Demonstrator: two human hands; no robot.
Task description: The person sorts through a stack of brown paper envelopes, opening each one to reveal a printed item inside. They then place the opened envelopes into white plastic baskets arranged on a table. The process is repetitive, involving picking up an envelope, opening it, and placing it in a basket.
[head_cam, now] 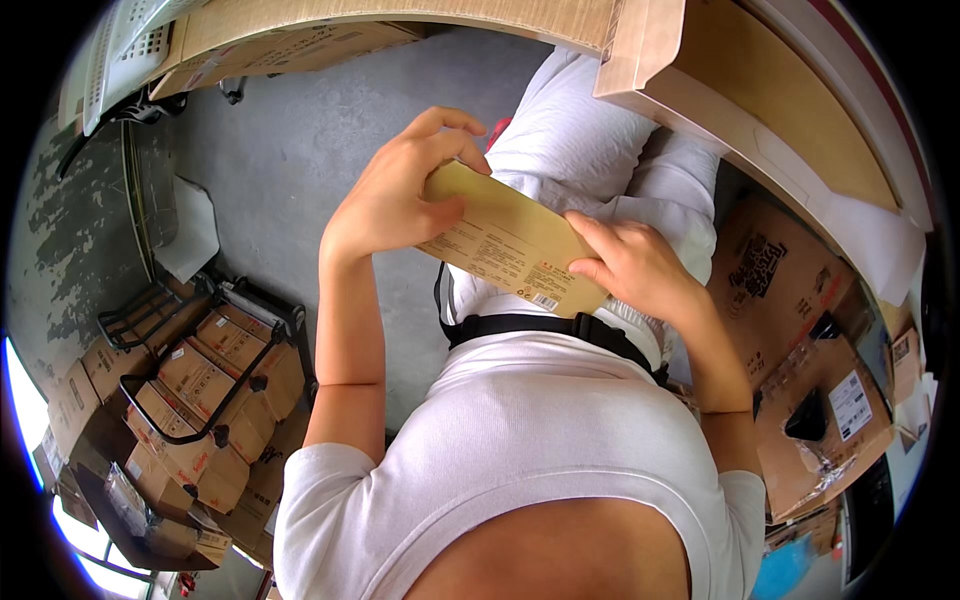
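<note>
A flat gold-coloured carton [510,232] is held tilted above my lap, its printed face up with small text and a barcode. My left hand [412,180] grips its far left end, thumb on the printed face and fingers curled over the far edge. At the other end my right hand [630,262] pinches the carton between thumb and index finger. The underside of the carton is hidden. Below it are my white trousers [577,135] and a black waist strap [525,324].
A cardboard-edged table [465,13] curves across the front, with an open cardboard box [750,82] at right. Taped cartons [817,405] stand beside me on the right. On the left, a black-framed trolley [202,405] stands among stacked cartons [217,360]. A white perforated basket [120,67] is at upper left.
</note>
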